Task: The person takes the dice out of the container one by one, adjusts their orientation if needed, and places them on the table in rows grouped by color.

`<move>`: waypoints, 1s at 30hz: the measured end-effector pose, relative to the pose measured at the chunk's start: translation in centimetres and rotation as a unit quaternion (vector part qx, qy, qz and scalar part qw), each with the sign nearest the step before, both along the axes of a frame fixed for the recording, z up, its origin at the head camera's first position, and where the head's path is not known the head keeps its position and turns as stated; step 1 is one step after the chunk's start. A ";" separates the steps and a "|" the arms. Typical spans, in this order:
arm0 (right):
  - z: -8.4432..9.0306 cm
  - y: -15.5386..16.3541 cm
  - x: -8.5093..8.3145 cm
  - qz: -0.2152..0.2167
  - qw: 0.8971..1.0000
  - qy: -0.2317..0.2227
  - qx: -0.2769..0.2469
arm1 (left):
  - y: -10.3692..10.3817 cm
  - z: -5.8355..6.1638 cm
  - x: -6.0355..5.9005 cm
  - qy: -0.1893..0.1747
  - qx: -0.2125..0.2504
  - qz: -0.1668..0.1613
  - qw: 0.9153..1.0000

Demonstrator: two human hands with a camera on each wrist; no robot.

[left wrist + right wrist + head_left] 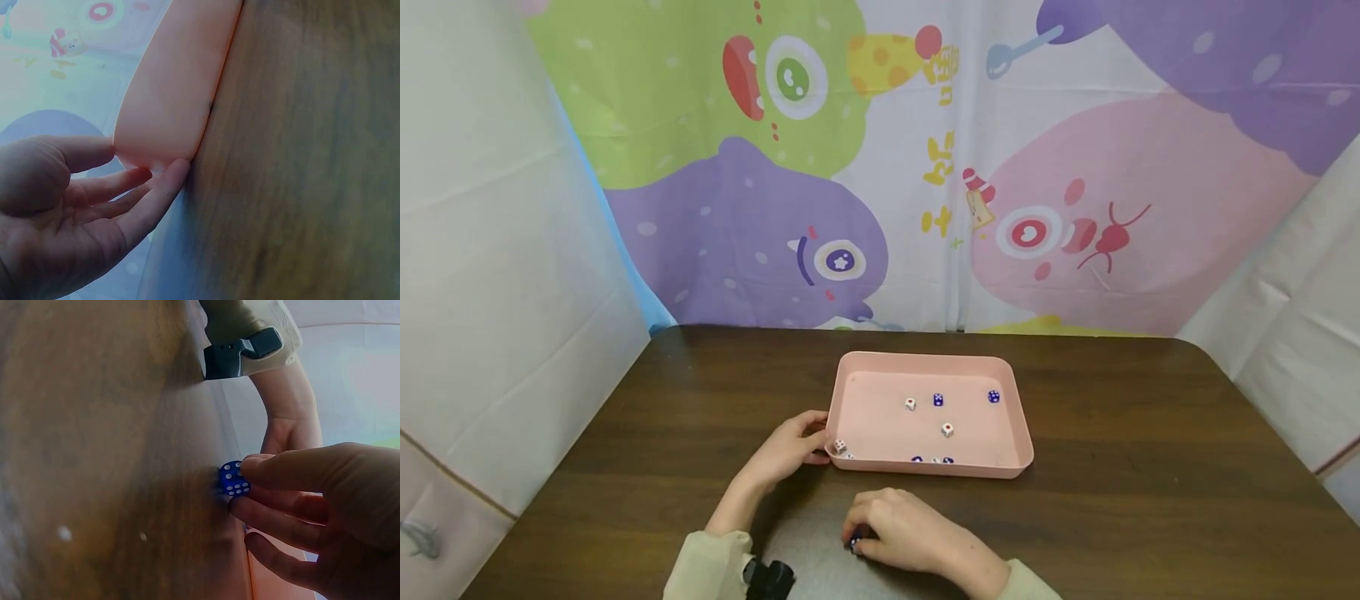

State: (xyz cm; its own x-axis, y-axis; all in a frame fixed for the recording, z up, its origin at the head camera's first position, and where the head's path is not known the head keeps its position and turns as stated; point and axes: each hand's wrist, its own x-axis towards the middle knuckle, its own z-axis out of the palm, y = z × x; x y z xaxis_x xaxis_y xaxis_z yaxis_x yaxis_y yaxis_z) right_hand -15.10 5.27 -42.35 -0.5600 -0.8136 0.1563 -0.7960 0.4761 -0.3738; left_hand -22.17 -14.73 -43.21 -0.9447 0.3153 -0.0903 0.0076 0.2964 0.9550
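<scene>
On the table stands a pink tray (928,470) with several white and blue dice in it. My left hand (790,448) holds the tray's left end near its front corner, its fingers spread between rim and base in the left wrist view. In front of the tray, low over the table, my right hand (901,533) pinches a blue die (234,479) with white dots between thumb and fingers. Inside the tray I see a white die (947,430), a blue die (937,400) and another blue die (993,397). The front wall partly hides several dice.
The dark wooden table (1135,467) reaches back to a printed cloth (955,275) with cartoon figures. White cloths hang at both sides. A black wrist mount (769,579) is strapped at the left sleeve, close to the right hand.
</scene>
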 end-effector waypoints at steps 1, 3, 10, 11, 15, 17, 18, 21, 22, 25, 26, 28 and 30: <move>0.0 0.0 0.0 -0.001 1.000 0.000 0.000 | 0.0 0.0 0.0 0.000 0.000 0.001 1.000; 0.0 0.0 0.0 -0.002 1.000 -0.001 0.000 | 0.0 0.0 0.0 0.001 -0.001 0.000 1.000; 0.2 0.3 -0.2 -0.021 1.000 -0.009 -0.010 | -0.2 -0.2 -0.1 0.000 0.012 -0.014 1.000; 0.2 0.4 -0.3 -0.026 1.000 -0.009 -0.011 | -0.2 -0.2 -0.1 0.000 0.015 -0.015 1.000; 0.3 0.7 -0.5 -0.038 0.999 -0.010 -0.011 | -0.2 -0.2 -0.1 0.000 0.015 -0.014 1.000; 0.4 0.9 -0.6 -0.044 0.999 -0.015 -0.012 | -0.1 -0.2 0.0 -0.002 0.015 -0.013 1.000; 0.5 1.1 -0.7 -0.048 0.999 -0.018 -0.013 | -0.1 -0.2 0.0 -0.002 0.015 -0.012 1.000; 0.8 1.4 -1.0 -0.067 0.997 -0.023 -0.011 | -0.1 -0.3 0.0 -0.002 0.016 -0.013 1.000; 0.9 1.6 -1.1 -0.072 0.997 -0.025 -0.012 | -0.1 -0.3 0.0 -0.002 0.017 -0.013 1.000; 1.1 2.1 -1.4 -0.087 0.996 -0.021 -0.018 | -0.2 -0.4 0.0 -0.001 0.018 -0.014 1.000; 1.2 2.3 -1.6 -0.091 0.995 -0.020 -0.023 | -0.2 -0.4 0.0 -0.002 0.018 -0.014 1.000; 1.4 2.7 -1.8 -0.098 0.995 -0.012 -0.031 | -0.2 -0.3 0.0 -0.002 0.019 -0.014 1.000; 1.6 3.2 -2.2 -0.106 0.994 -0.001 -0.041 | -0.1 -0.3 -0.1 -0.003 0.019 -0.012 1.000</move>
State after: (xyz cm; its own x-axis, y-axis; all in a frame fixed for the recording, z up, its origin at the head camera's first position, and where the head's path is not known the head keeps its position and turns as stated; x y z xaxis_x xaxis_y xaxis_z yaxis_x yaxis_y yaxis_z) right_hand -17.26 8.46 -40.77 -0.7172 -0.6624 0.2164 -0.6808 0.6000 -0.4200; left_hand -22.25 -14.81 -43.52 -0.9361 0.3418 -0.0829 0.0092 0.2595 0.9657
